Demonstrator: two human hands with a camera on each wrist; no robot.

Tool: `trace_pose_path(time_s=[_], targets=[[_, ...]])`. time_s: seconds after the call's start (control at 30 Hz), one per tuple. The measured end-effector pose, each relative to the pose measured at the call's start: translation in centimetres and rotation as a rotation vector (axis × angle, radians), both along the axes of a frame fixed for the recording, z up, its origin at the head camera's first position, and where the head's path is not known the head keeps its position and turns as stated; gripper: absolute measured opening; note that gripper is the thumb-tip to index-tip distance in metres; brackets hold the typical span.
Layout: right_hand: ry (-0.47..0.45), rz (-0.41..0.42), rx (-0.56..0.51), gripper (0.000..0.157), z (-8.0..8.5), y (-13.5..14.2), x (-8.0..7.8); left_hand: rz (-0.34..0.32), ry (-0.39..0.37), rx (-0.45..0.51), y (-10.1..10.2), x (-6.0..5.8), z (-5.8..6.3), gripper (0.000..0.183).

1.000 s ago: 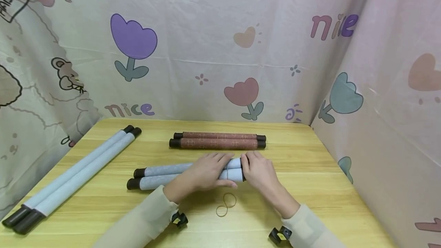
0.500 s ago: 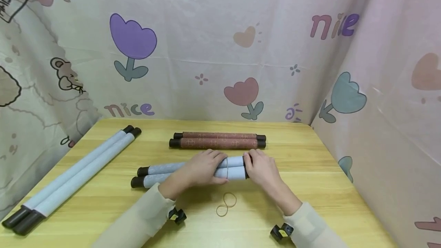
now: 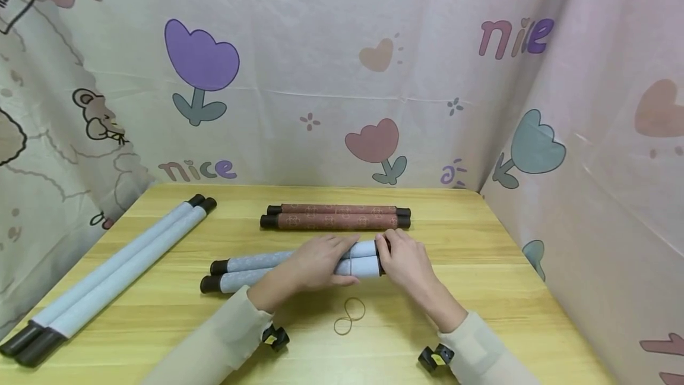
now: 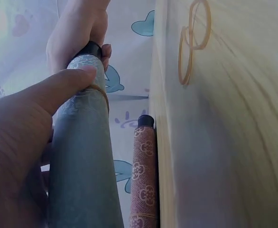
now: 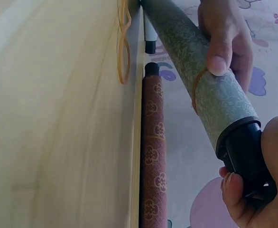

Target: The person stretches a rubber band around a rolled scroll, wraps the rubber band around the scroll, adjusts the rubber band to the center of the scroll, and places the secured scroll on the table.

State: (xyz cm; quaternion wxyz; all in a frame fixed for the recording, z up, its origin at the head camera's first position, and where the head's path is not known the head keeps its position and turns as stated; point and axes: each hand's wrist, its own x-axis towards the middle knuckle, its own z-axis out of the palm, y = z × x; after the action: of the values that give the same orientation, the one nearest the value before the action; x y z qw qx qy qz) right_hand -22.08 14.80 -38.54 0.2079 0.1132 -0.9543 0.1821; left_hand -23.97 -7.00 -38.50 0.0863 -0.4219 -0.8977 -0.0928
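Observation:
Two pale blue scrolls (image 3: 251,278) with dark end knobs lie side by side, their right end raised off the table. My left hand (image 3: 320,263) grips the pair right of its middle, thumb on the near scroll. Beside that thumb, a rubber band (image 5: 196,92) circles the scrolls. My right hand (image 3: 406,260) holds the dark knobs (image 5: 245,147) at the right end, fingers curled round them and partly hiding them. Below the scrolls on the table lies a loose rubber band (image 3: 350,316), twisted into a figure eight.
Behind the hands lies a pair of dark red patterned scrolls (image 3: 336,220), with a rubber band (image 5: 154,137) round it. A longer pale blue pair (image 3: 128,260) slants along the left side of the wooden table (image 3: 481,290). A printed curtain (image 3: 299,123) encloses the back and sides.
The blue scrolls have shifted slightly right, held in both hands. My left hand has slid a little left along them, showing more of the band. The loose rubber band stays put.

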Motion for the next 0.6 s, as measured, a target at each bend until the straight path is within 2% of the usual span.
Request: trace_pose_path(time_s=[0.2,0.33,0.43,0.6], targets=[[-0.016,-0.025,-0.019,0.034,0.4,0.4,-0.1,0.009,0.01,0.025,-0.5,-0.3,0.3,0.08],[-0.021,-0.028,-0.022,0.033,0.5,0.5,-0.2,0.026,0.016,-0.003,-0.9,-0.5,0.9,0.076],[-0.026,-0.034,-0.024,0.034,0.5,0.6,-0.1,0.041,-0.013,-0.024,-1.2,-0.4,1.4,0.074],[-0.022,-0.038,-0.016,0.035,0.6,0.4,0.1,0.03,-0.029,0.003,-1.2,-0.2,1.5,0.089]])
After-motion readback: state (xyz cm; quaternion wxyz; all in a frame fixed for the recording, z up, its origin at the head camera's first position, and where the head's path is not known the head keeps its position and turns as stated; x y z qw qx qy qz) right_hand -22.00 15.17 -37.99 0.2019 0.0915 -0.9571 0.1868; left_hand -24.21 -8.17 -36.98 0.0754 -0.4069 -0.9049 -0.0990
